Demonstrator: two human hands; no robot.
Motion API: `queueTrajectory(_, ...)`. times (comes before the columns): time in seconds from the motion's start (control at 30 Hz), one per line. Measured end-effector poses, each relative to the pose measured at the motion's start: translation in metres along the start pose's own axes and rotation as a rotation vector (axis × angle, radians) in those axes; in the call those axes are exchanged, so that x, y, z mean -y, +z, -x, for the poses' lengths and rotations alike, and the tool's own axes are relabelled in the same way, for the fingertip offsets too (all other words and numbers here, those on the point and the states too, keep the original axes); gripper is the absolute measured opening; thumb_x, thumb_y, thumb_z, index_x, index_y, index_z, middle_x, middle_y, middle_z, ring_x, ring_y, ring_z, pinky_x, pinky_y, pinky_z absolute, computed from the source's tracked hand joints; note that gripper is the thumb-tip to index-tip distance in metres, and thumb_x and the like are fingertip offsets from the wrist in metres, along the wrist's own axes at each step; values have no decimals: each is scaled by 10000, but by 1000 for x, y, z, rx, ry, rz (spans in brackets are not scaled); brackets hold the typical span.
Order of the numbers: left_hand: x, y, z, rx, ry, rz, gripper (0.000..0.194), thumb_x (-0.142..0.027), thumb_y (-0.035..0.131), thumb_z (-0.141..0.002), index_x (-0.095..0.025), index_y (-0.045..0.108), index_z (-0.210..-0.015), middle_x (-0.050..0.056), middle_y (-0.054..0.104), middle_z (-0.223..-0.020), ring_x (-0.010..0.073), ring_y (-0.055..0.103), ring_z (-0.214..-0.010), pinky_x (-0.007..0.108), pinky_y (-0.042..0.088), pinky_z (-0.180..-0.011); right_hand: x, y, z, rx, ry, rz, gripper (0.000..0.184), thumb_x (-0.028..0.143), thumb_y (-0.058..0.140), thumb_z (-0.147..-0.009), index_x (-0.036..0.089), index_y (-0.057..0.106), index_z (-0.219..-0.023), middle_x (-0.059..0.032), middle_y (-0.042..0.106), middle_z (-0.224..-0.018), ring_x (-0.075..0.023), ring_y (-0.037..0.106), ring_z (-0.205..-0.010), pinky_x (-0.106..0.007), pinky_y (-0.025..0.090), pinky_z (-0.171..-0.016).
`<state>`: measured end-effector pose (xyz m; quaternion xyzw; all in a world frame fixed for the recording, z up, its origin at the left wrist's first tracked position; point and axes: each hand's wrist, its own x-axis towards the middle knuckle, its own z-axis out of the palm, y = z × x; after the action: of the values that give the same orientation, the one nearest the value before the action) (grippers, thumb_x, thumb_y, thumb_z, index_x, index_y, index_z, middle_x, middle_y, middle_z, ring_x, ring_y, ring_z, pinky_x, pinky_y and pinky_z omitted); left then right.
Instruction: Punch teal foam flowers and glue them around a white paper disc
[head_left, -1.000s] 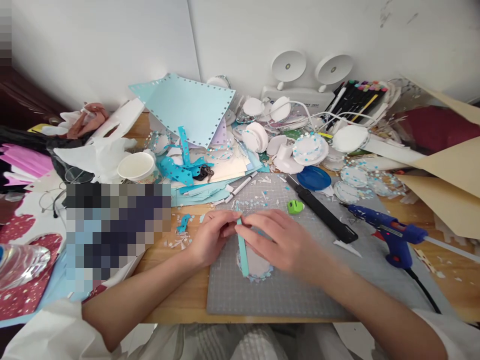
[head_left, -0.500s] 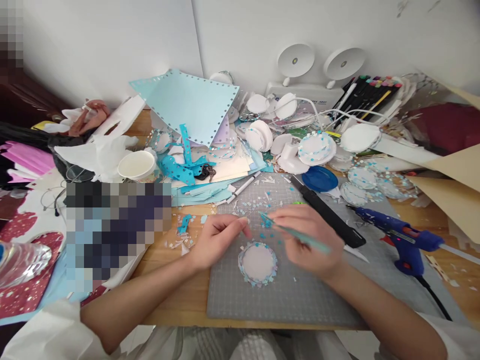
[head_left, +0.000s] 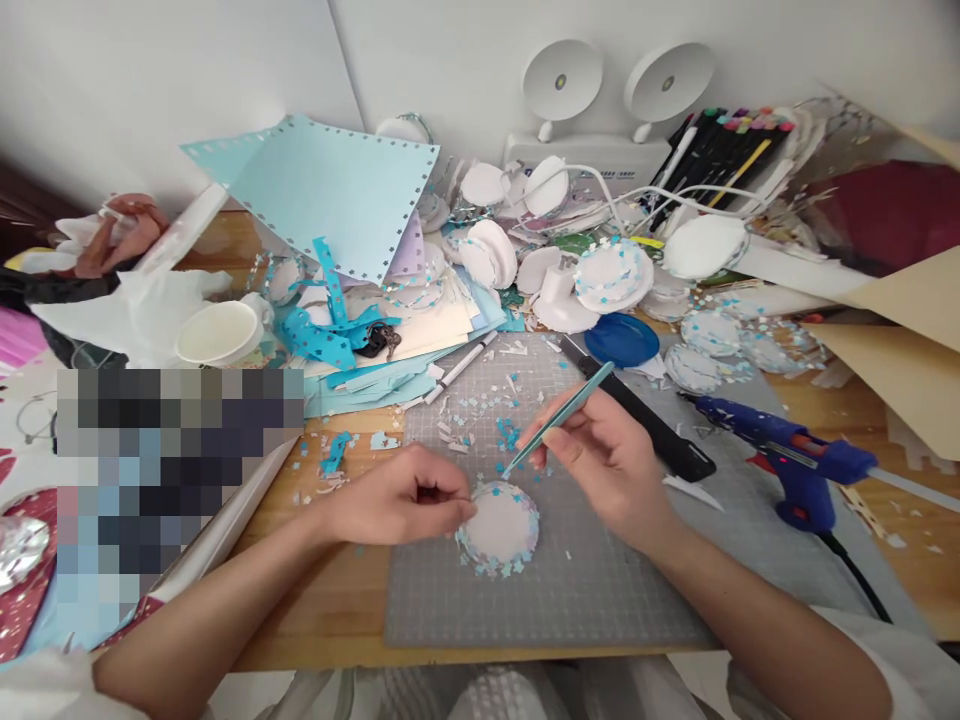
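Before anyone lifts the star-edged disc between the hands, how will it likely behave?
Lying flat, the disc would probably slide across the mat rather than tip. The small stars jutting from its rim look fragile and may bend.

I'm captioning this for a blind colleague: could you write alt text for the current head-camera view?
The right hand holds slim teal tweezers, tips near a round white disc rimmed with small blue stars, on a gray gridded cutting mat. The curled left hand is at the disc's left edge. A blue plastic glue gun lies at right.
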<state>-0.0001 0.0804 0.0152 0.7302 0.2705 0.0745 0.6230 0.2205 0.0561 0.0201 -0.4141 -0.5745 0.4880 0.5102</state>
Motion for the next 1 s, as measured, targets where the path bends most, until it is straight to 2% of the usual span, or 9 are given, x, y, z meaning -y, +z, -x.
queueTrajectory(0.13,1,-1,-3,-12,12,43,346,-281,483,-890,-142,413,-581,-50,313,-546,71,277,-514,197,226,-462,1,6,4,53,120,-40,146,328,597,-865,199,534,-837,-27,681,-748,-111,615,-602,-235,536,-575)
queueTrajectory(0.3,1,0,-2,-17,10,64,338,-285,473,-897,-146,402,-597,-56,295,-549,68,261,-513,196,217,-463,-2,10,6,75,181,-10,173,371,599,-856,212,539,-823,-32,678,-765,-128,628,-625,-259,546,-598)
queueTrajectory(0.5,2,0,-2,-12,0,45,330,-303,469,-895,-142,425,-610,-52,305,-555,72,270,-518,203,219,-467,-3,11,5,89,190,40,198,415,593,-849,227,536,-823,-30,674,-764,-147,628,-622,-290,543,-600)
queueTrajectory(0.73,4,0,-2,-10,-12,51,329,-303,467,-897,-143,418,-615,-54,296,-556,70,263,-519,205,216,-464,-7,11,5,93,183,45,128,341,590,-859,221,567,-822,-26,660,-770,-131,621,-631,-265,535,-603)
queueTrajectory(1.0,2,0,-1,-4,-5,40,325,-296,468,-897,-141,421,-616,-51,305,-560,71,272,-525,203,220,-472,-7,10,4,100,204,6,122,352,596,-854,239,549,-845,-23,660,-796,-140,621,-655,-279,541,-624)
